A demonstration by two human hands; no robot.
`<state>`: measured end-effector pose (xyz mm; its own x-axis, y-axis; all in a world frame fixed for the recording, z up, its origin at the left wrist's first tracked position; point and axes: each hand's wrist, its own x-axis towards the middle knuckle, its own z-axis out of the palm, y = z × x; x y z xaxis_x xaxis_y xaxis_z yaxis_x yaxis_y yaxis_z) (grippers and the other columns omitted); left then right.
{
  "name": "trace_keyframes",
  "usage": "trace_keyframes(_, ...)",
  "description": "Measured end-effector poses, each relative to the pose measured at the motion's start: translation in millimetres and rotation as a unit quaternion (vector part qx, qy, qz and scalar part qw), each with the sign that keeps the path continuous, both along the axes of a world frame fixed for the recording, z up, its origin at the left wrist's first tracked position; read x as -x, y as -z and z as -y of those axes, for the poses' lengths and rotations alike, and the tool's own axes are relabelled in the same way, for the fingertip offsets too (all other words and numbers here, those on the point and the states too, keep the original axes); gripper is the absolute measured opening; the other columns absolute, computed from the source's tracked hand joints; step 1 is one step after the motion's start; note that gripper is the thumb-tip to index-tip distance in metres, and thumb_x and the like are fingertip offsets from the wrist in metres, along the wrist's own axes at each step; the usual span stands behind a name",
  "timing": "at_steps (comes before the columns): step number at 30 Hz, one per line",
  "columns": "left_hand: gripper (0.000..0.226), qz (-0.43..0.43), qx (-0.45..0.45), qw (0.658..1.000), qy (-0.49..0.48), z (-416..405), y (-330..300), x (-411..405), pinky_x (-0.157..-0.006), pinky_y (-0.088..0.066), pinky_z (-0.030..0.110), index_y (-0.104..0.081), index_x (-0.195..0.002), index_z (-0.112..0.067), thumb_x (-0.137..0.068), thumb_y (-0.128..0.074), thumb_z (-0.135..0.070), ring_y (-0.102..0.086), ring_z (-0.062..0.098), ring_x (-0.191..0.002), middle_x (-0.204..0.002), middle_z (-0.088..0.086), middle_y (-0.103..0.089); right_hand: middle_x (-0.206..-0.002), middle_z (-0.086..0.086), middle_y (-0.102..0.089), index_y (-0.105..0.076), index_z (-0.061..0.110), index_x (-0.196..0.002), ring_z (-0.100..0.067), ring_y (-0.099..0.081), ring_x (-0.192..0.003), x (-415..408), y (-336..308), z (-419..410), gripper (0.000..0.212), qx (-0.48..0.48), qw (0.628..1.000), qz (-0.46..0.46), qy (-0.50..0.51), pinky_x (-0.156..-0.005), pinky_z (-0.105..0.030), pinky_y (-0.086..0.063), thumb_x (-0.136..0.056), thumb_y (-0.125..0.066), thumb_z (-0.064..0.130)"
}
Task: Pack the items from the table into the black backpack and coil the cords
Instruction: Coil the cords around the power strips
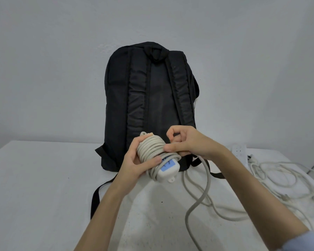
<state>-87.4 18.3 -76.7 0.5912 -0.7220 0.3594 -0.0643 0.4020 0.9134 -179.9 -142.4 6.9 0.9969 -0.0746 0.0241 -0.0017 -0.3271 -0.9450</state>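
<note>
Closest to you, a grey cord (pixel 198 201) trails loose across the white counter (pixel 43 187) and climbs up to your hands. Your left hand (pixel 134 165) is wrapped around a white power strip (pixel 166 169) held above the counter, thumb pressed on the turns of cord already wound tightly round it. Your right hand (pixel 187 142) is curled around the cord just beside the strip, thumb and fingers pinching it where it meets the last turn. The bare end of the strip, with its blue-tinted face, points down toward you.

Off to your right, a second white cord (pixel 279 180) lies in a loose tangle on the counter, with another power strip (pixel 240 151) at its far end.

Behind your hands the black backpack (pixel 149 105) stands upright against the wall (pixel 62 51), its straps facing you and trailing onto the counter.
</note>
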Motion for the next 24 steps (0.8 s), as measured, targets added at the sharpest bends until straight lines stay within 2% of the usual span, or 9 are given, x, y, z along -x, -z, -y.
trace_keyframes(4,0.059,-0.011,0.004,1.0,-0.016,0,0,-1,-0.086,-0.051,0.026,-0.055,-0.119,-0.032,-0.064,-0.076,-0.033,-0.059,0.015,-0.111,-0.122,-0.001,-0.057,-0.052,0.005,-0.05,-0.05,0.011,-0.078,-0.003,-0.032,-0.037,0,9,9,0.011,-0.117,0.993,-0.004,-0.024,-0.039,-0.01,-0.031,-0.081,-0.061,0.01)
trace_keyframes(7,0.064,-0.026,0.007,0.999,-0.042,-2,1,-7,-0.084,-0.051,0.026,-0.053,-0.122,-0.027,-0.062,-0.076,-0.035,-0.06,0.017,-0.11,-0.12,0.001,-0.058,-0.052,0.0,-0.052,-0.058,0.01,-0.078,-0.01,-0.034,-0.038,1,24,17,0.01,-0.044,0.998,0.015,0.053,-0.042,-0.014,-0.038,-0.082,-0.065,0.014)
trace_keyframes(9,0.064,-0.048,0.013,0.998,-0.04,-4,2,-11,-0.082,-0.051,0.024,-0.052,-0.123,-0.024,-0.065,-0.075,-0.032,-0.061,0.016,-0.108,-0.118,-0.001,-0.061,-0.047,0.001,-0.047,-0.061,0.01,-0.077,-0.007,-0.032,-0.033,-1,37,22,0.009,-0.044,0.995,0.036,0.084,-0.05,-0.018,-0.045,-0.083,-0.064,0.015)
trace_keyframes(13,0.047,-0.086,0.025,0.996,-0.014,1,2,-9,-0.077,-0.053,0.023,-0.051,-0.121,-0.024,-0.075,-0.061,-0.021,-0.065,0.012,-0.099,-0.104,-0.009,-0.068,-0.043,0.007,-0.037,-0.063,0.008,-0.081,-0.001,-0.025,-0.029,-6,63,23,0.025,-0.223,0.966,0.072,0.106,-0.05,-0.019,-0.041,-0.072,-0.066,0.031)
trace_keyframes(15,0.047,-0.129,0.039,0.991,-0.008,4,3,-7,-0.076,-0.054,0.024,-0.051,-0.121,-0.022,-0.075,-0.061,-0.021,-0.066,0.013,-0.099,-0.105,-0.006,-0.069,-0.044,0.006,-0.036,-0.066,0.009,-0.086,-0.003,-0.025,-0.033,-11,80,12,0.017,-0.259,0.952,0.077,0.146,-0.046,-0.018,-0.036,-0.083,-0.061,0.026)
trace_keyframes(17,0.056,-0.168,0.056,0.984,-0.016,6,3,-8,-0.076,-0.054,0.027,-0.048,-0.127,-0.013,-0.074,-0.065,-0.019,-0.065,0.019,-0.101,-0.113,0.005,-0.064,-0.047,0.005,-0.04,-0.068,0.012,-0.088,-0.006,-0.028,-0.038,-17,96,-5,0.016,-0.219,0.948,0.089,0.214,-0.041,-0.016,-0.029,-0.093,-0.053,0.014)
trace_keyframes(19,0.064,-0.2,0.074,0.976,-0.038,8,7,-10,-0.077,-0.055,0.032,-0.043,-0.132,-0.007,-0.073,-0.068,-0.018,-0.063,0.024,-0.103,-0.119,0.017,-0.058,-0.048,0.01,-0.046,-0.069,0.014,-0.087,-0.005,-0.033,-0.04,-21,110,-24,0.021,-0.126,0.945,0.128,0.275,-0.04,-0.015,-0.029,-0.094,-0.051,0.005)
trace_keyframes(22,0.061,-0.223,0.094,0.968,-0.071,12,10,-9,-0.074,-0.056,0.033,-0.042,-0.132,-0.008,-0.076,-0.064,-0.017,-0.063,0.026,-0.103,-0.124,0.021,-0.055,-0.052,0.015,-0.051,-0.064,0.003,-0.099,-0.003,-0.04,-0.043,-19,125,-53,0.024,0.025,0.931,0.152,0.332,-0.048,-0.012,-0.033,-0.092,-0.042,0.0)
trace_keyframes(24,0.06,-0.225,0.11,0.964,-0.094,15,11,-6,-0.073,-0.056,0.032,-0.042,-0.132,-0.01,-0.076,-0.063,-0.018,-0.064,0.023,-0.1,-0.12,0.015,-0.057,-0.064,0.014,-0.054,-0.056,0.003,-0.107,-0.005,-0.046,-0.05,-14,128,-74,0.021,0.071,0.921,0.134,0.358,-0.051,-0.014,-0.036,-0.097,-0.037,0.004)
